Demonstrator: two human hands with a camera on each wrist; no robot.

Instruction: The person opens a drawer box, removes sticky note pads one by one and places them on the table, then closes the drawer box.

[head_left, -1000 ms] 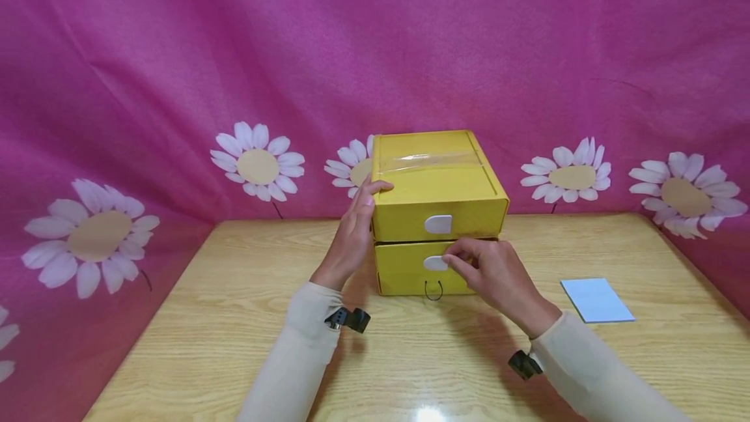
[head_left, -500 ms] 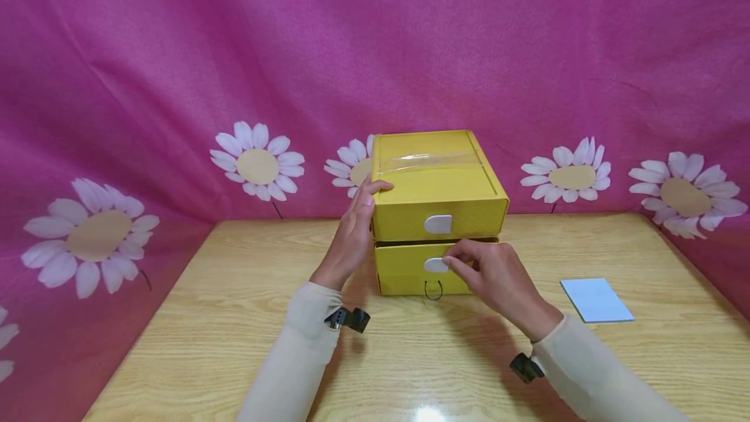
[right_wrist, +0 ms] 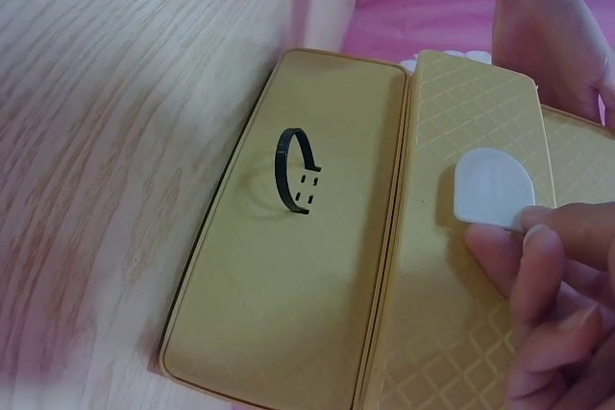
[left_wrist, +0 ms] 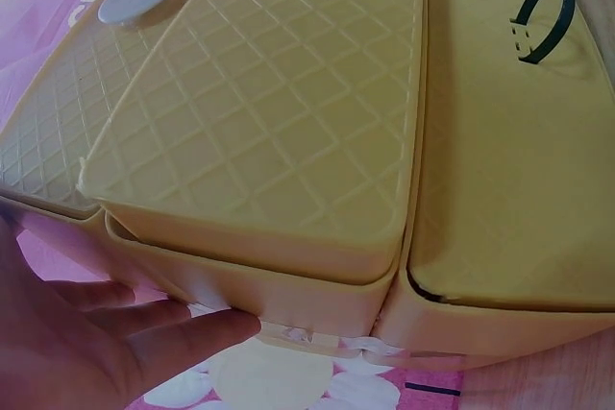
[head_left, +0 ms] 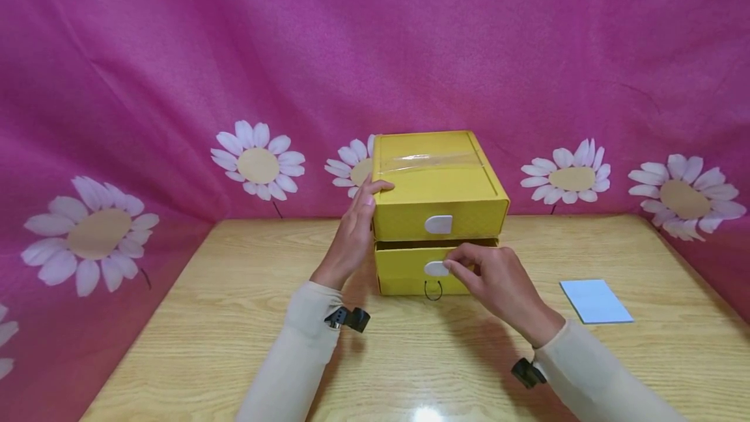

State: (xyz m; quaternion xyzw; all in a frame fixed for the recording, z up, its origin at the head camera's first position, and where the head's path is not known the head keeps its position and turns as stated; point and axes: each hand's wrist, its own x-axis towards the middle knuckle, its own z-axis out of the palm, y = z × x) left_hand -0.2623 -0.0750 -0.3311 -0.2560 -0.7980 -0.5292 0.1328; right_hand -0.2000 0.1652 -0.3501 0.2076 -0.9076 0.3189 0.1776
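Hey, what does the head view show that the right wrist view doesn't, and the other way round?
Only the head view: the blue pad and clear tape across the yellow box.

Only the right wrist view: small slots between the black loop's ends.

Both: the loop, left hand, and right hand pinching a white handle.

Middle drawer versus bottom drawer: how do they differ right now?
The middle drawer juts forward; the bottom drawer sits nearly flush. The middle drawer carries a white tab, pinched by the right hand; the bottom drawer carries a black loop, untouched. Both are yellow.
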